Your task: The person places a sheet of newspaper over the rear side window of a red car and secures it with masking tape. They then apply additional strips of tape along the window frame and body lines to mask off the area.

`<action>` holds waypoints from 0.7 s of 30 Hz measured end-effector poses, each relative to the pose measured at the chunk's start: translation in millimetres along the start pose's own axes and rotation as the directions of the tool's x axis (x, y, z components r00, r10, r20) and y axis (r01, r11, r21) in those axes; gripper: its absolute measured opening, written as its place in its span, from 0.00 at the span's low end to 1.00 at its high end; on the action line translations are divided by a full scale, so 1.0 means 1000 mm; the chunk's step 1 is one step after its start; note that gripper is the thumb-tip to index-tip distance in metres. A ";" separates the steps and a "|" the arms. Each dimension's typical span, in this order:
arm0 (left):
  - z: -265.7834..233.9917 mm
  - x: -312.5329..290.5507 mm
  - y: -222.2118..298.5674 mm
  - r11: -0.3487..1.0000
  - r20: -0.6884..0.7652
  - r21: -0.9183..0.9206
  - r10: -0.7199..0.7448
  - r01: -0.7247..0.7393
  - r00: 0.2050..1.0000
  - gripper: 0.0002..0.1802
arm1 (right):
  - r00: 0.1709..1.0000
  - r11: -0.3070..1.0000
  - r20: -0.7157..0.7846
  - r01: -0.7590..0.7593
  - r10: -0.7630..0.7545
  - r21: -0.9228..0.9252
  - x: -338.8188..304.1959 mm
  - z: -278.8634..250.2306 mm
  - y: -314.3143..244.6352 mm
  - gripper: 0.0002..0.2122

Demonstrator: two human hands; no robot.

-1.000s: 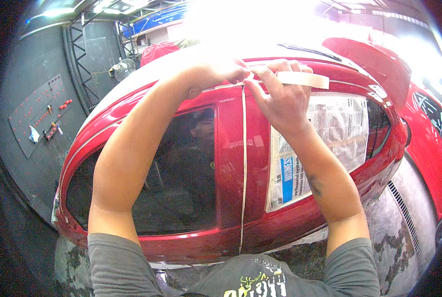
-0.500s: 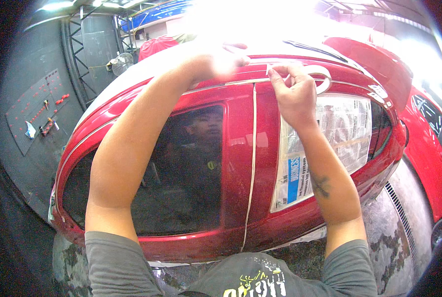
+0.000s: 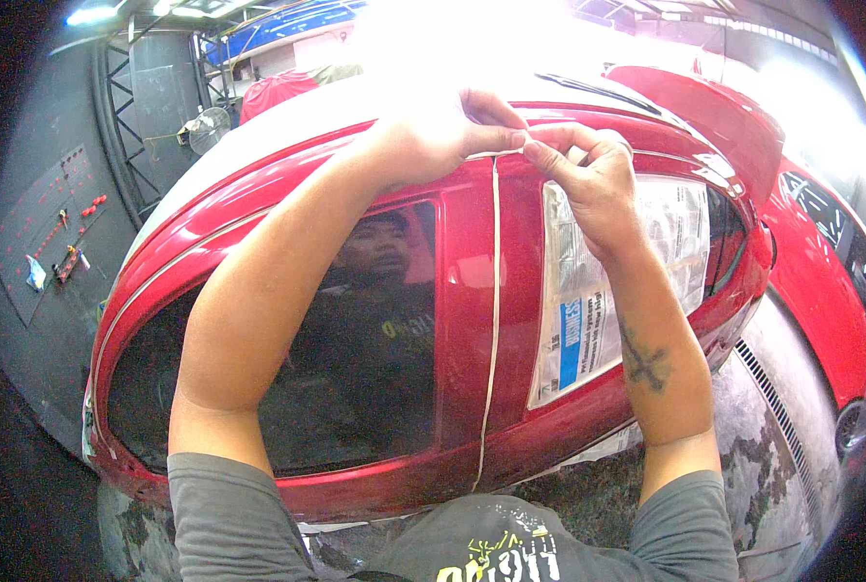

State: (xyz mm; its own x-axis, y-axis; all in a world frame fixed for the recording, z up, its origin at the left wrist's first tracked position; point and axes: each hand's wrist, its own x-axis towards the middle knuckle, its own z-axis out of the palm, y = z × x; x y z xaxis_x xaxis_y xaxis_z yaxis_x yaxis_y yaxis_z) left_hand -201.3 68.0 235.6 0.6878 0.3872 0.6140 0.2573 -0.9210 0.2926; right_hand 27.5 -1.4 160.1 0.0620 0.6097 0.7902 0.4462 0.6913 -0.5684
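My left hand (image 3: pixel 442 136) and my right hand (image 3: pixel 588 179) meet at the roof edge of a red car (image 3: pixel 467 291). Thumb and fingers of each are pinched together, with fingertips nearly touching around a whitish strip of masking tape (image 3: pixel 506 152). The roll is hidden behind my right hand. Just below my fingertips, a pale tape line (image 3: pixel 496 281) runs down the gap between the doors. Under my left forearm is a dark side window (image 3: pixel 375 369) with a reflection in it. Newspaper (image 3: pixel 685 223) taped over another window lies behind my right forearm.
A second red car (image 3: pixel 821 281) stands at the far right. A floor drain grate (image 3: pixel 772 398) runs beside the car. To the left are a dark wall, a tool board (image 3: pixel 40 242) and a fan (image 3: pixel 207 129). Bright glare washes out the roof.
My left hand has come right and down to meet my right hand at the tape. The tape roll that showed behind my right hand is now out of sight.
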 end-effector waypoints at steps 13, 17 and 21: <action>0.002 0.004 -0.022 0.999 0.033 0.023 0.028 -0.029 0.999 0.21 | 0.995 0.982 0.069 0.084 -0.074 -0.167 0.010 0.006 -0.005 0.12; 0.000 0.004 -0.027 1.000 0.064 0.008 0.015 -0.015 0.998 0.20 | 0.993 0.975 0.086 0.102 -0.086 -0.200 0.011 0.006 -0.003 0.12; 0.003 0.003 -0.035 0.999 0.040 -0.026 -0.045 0.046 0.998 0.20 | 0.990 0.974 0.139 0.018 0.014 -0.228 0.016 0.005 0.001 0.12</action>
State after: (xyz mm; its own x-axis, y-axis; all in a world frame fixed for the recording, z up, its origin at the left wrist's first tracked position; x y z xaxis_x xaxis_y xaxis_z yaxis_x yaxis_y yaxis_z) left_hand -205.6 101.0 225.0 0.7024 0.4261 0.5701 0.2708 -0.9007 0.3396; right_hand 24.6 10.5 171.0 -0.0565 0.6674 0.7426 0.6390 0.5957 -0.4867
